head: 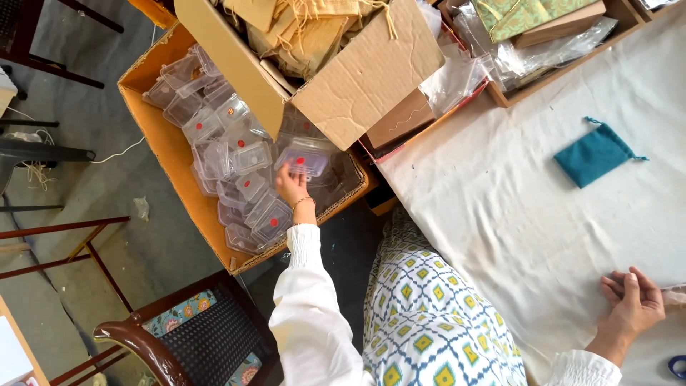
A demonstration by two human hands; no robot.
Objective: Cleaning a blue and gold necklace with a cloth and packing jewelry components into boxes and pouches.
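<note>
- Centrally, a small clear plastic box with a red dot on its lid is seen raised slightly above the heap of like boxes, at the right end of an open cardboard carton on the floor.
- The clear box is pinched by the fingertips of the left hand; the fingers are closed on its lower left edge, and the box projects up and to the right of the grip.
- The left arm is shown stretched out and away from the body, its white sleeve ending at the wrist, where a thin bracelet is worn.
- The heap of clear plastic boxes, many with red dots, is spread through the carton to the left of and below the held box; some touch the hand's underside.
- A second cardboard box, filled with tan drawstring pouches, is seen overhanging the carton just above and to the right of the held box, and part of the heap is hidden by its flap.
- The right hand is laid on the white cloth-covered table, well apart from the carton; its fingers are loosely curled and nothing can be seen held in it.
- A teal drawstring pouch lies alone on the cloth, well above the right hand.
- A patterned chair stands near the lower left.
</note>
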